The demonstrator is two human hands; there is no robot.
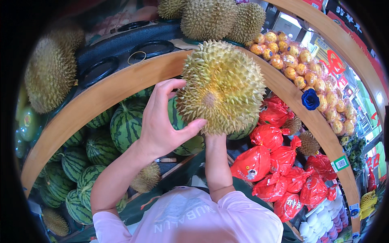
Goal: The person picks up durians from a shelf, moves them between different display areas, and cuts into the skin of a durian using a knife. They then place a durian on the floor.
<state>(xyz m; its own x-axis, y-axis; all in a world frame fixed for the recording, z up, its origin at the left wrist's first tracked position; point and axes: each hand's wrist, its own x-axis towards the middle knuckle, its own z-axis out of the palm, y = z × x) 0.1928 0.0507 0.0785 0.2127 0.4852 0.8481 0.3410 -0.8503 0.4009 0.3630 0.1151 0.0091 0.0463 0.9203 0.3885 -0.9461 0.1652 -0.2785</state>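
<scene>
A large, spiky yellow-green durian (223, 87) is held up in front of me, over the wooden rim of the display. My left hand (168, 115) grips its left side, thumb on the lower part and fingers curved against the upper left spines. From below, my right arm runs straight up under the fruit, and only the wrist end of my right hand (216, 141) shows. That hand bears the durian from underneath, its fingers hidden by it.
A curved wooden rim (97, 91) borders the display. Watermelons (127, 125) lie to the left, red wrapped bags (269, 162) to the right. More durians (208, 18) rest beyond on a dark shelf with black rings (152, 48). Wrapped yellow fruit (302, 67) is piled at far right.
</scene>
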